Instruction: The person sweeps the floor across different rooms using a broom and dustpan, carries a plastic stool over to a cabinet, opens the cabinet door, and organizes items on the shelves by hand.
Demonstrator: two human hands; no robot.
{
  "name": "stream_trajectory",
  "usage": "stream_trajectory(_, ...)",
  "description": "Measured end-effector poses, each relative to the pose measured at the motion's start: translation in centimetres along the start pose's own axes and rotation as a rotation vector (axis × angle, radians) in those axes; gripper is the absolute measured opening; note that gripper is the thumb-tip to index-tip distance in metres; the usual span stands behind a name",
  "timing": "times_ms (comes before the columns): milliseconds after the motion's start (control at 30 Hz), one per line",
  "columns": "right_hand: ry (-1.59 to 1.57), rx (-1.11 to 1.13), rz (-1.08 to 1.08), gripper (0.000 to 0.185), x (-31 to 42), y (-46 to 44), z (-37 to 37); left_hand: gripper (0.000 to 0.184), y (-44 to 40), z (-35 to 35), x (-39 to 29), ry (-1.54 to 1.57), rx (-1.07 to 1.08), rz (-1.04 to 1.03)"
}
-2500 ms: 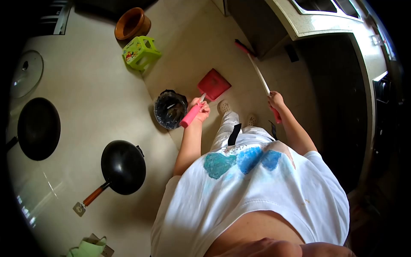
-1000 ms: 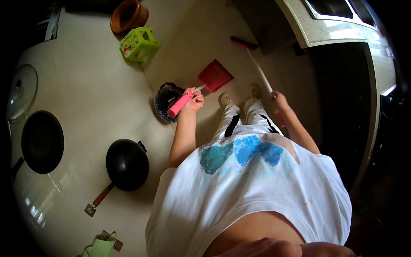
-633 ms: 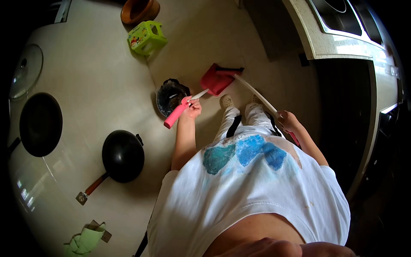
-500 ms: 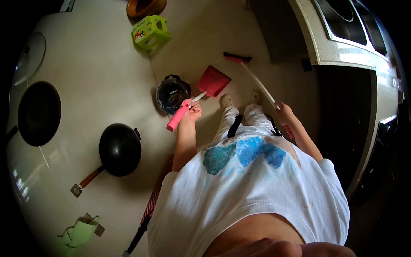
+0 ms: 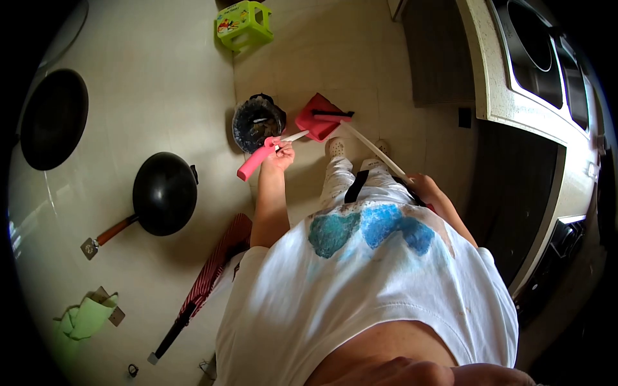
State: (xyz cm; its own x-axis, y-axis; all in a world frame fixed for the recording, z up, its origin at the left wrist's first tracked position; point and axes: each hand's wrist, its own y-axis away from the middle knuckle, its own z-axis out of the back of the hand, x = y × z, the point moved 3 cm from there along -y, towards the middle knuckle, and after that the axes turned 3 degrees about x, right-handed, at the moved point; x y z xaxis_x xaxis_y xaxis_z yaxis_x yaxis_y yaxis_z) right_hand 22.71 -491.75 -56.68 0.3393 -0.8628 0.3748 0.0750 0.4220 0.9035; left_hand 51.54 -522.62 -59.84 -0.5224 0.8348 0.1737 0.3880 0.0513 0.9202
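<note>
Nearest: white shirt [image 5: 373, 283], painted in blue and green. Just beyond it, the two hands, both occupied. Right hand [image 5: 425, 188] closed round the upper stick of the broom [image 5: 373, 150]; its end is partly lost against the shirt. Left hand [image 5: 281, 156] wrapped round the dustpan handle, where the pink grip [image 5: 254, 163] meets the white shaft.

Farther down, floor level: two shoes [image 5: 335, 148]. Dustpan [image 5: 320, 128] just ahead of them, bin [image 5: 241, 132] beside it on the left, bag-lined. Broom head [image 5: 333, 116] lies over the pan; whether the bristles touch it, cannot tell.

Handling, by judgement: both tools look like light, stiff plastic, hard to break. Dustpan best held at the grip, pan kept level; broom on the stick, high up. Smooth plastic might slip if wet. Bristles probably the only soft part.

Farthest: green stool [image 5: 244, 27].
</note>
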Motion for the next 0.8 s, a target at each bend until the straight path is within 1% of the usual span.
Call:
stream_trajectory(33,0.083,-0.163,0.2,0.028,0.0,0.7,0.1,0.029,0.4,0.3,0.2,-0.007,0.031,-0.005)
stream_trajectory(67,0.037,-0.161,0.177,0.028,-0.6,0.7,0.3,0.029,0.8,0.7,0.6,-0.005,0.034,-0.009)
stream_trajectory(133,-0.053,-0.161,0.13,0.028,0.7,1.9,1.5,0.028,1.7,1.4,1.6,-0.029,0.064,-0.022)
stream_trajectory(167,-0.211,-0.111,0.004,0.029,1.0,2.0,2.1,0.028,2.2,2.0,2.3,-0.072,0.145,-0.01)
stream_trajectory(200,-0.367,-0.06,-0.122,0.031,0.8,1.8,2.4,0.028,2.5,2.8,2.8,-0.071,0.149,-0.013)
stream_trajectory(233,-0.449,-0.058,-0.1,0.034,0.4,1.3,2.6,0.027,2.7,3.5,3.3,-0.022,0.191,0.035)
stream_trajectory(267,-0.447,-0.059,-0.096,0.034,-0.1,0.7,3.1,0.026,3.0,4.1,3.8,0.027,0.232,0.082)
stream_trajectory(300,-0.413,-0.12,-0.103,0.033,-0.1,0.4,3.8,0.03,3.7,4.2,4.3,0.038,0.319,0.097)
stream_trajectory(367,-0.287,-0.228,-0.133,0.034,0.0,-0.6,5.3,0.032,4.8,4.7,5.0,0.047,0.348,0.06)
stream_trajectory(467,-0.257,-0.252,-0.104,0.033,-1.3,-2.3,6.6,0.036,6.9,5.4,6.0,0.059,0.366,0.0)
stream_trajectory(533,-0.243,-0.237,-0.1,0.034,-1.4,-2.6,6.9,0.038,8.2,6.6,6.6,0.105,0.392,0.01)
stream_trajectory(567,-0.241,-0.245,-0.097,0.034,-1.7,-2.9,6.9,0.038,8.8,7.4,6.8,0.117,0.462,0.044)
stream_trajectory(600,-0.239,-0.252,-0.093,0.035,-2.1,-3.2,6.9,0.038,9.6,7.8,7.5,0.125,0.457,0.029)
stream_trajectory(667,-0.185,-0.258,-0.061,0.035,-2.7,-3.6,6.5,0.038,11.5,8.3,8.4,-0.019,0.429,-0.058)
stream_trajectory(700,-0.188,-0.272,-0.058,0.035,-3.5,-4.1,6.2,0.038,12.1,9.0,8.8,-0.037,0.406,-0.061)
stream_trajectory(733,-0.19,-0.286,-0.056,0.035,-4.3,-4.4,5.9,0.038,12.9,9.2,9.3,-0.03,0.403,-0.073)
stream_trajectory(800,-0.223,-0.246,-0.029,0.031,-5.8,-5.2,5.4,0.038,14.3,9.4,10.6,-0.008,0.34,-0.101)
